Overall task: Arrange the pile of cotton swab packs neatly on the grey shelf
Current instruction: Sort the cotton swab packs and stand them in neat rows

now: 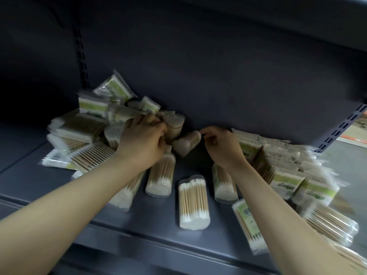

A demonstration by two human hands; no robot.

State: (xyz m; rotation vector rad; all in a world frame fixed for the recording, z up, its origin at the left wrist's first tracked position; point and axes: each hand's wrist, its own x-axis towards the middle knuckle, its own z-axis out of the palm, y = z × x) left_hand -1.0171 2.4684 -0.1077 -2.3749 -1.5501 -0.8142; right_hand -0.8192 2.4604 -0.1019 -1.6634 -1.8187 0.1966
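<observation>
Cotton swab packs lie in a loose pile (83,133) on the left of the grey shelf (139,221), and in another heap (294,171) on the right. My left hand (143,143) reaches into the left pile, its fingers closed around a clear pack (174,124) near the back wall. My right hand (222,147) pinches the end of a small tilted pack (186,142) between the two hands. Three clear packs lie flat nearer the front: one (193,203) in the middle, one (160,175) to its left, one (224,185) to its right.
The dark grey back panel (218,86) rises right behind the packs. A slotted upright (81,62) runs at the back left and a shelf bracket (341,128) at the right. More packs (327,223) spill toward the front right edge. Store floor (347,155) shows beyond.
</observation>
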